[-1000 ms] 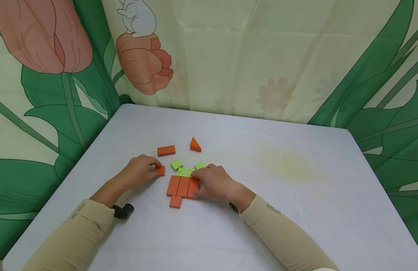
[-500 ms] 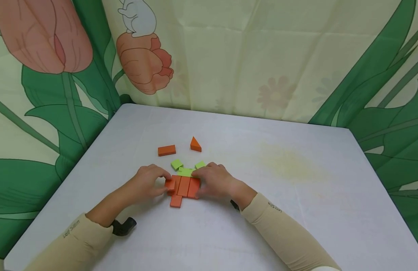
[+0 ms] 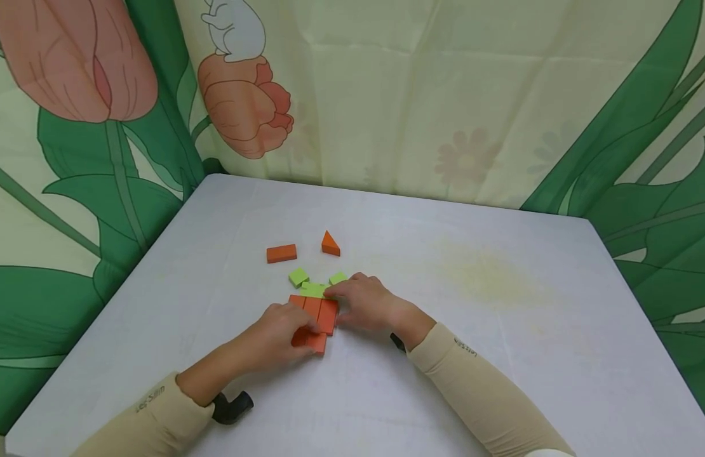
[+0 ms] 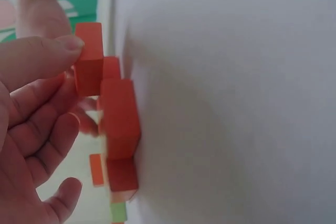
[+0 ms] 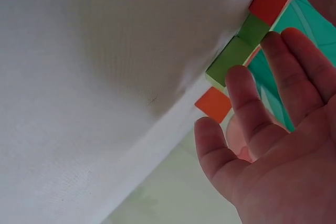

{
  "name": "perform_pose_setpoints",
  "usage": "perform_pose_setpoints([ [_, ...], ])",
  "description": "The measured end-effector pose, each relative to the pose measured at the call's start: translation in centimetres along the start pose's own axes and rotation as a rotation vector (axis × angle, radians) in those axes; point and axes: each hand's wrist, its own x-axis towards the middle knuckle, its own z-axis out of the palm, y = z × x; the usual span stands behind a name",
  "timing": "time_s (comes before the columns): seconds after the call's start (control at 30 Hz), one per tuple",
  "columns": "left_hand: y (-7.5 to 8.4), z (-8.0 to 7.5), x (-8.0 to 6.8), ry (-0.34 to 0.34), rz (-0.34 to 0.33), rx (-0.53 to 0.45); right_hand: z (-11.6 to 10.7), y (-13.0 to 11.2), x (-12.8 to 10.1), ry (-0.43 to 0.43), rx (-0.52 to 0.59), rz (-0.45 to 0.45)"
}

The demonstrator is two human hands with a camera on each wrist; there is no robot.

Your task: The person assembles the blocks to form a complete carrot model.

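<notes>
My left hand (image 3: pixel 278 339) pinches a small orange block (image 4: pixel 89 51) between thumb and fingers at the near edge of a row of orange rectangular blocks (image 3: pixel 328 315). Another small orange block near that edge is hidden behind this hand in the head view. My right hand (image 3: pixel 366 301) stays at the row's right side, its fingertips by the right orange block and the flat green block (image 3: pixel 314 290); its fingers look loosely extended in the right wrist view. Small green blocks sit at the far corners, one on the left (image 3: pixel 298 277) and one on the right (image 3: pixel 337 278).
Farther back on the white table (image 3: pixel 444 368) lie a loose orange rectangular block (image 3: pixel 281 253) and an orange triangular block (image 3: pixel 330 244). A printed curtain (image 3: pixel 387 95) hangs behind the table's far edge.
My left hand has brought the small orange block from left of the row, over the left rectangular block, to the row's near edge on the right. The right hand has barely moved.
</notes>
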Motion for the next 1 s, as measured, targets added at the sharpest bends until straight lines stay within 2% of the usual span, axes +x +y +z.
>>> perform_pose_setpoints([
  [0.33, 0.3, 0.9, 0.1, -0.015, -0.054, 0.014, -0.2, -0.1, -0.2, 0.005, 0.015, -0.004],
  [0.53, 0.4, 1.4, 0.3, 0.05, -0.11, 0.036, -0.2, 0.0, -0.2, 0.004, 0.014, -0.002],
  [0.7, 0.7, 1.9, 0.6, 0.09, -0.161, 0.101, 0.0, 0.1, -0.2, 0.013, 0.007, -0.011],
  [0.83, 0.9, 2.2, 0.8, 0.107, -0.186, 0.131, 0.0, 0.1, -0.2, 0.01, 0.008, -0.01],
  [1.0, 1.0, 2.2, 0.9, 0.093, -0.215, 0.135, -0.1, 0.1, -0.2, 0.011, 0.009, -0.011],
])
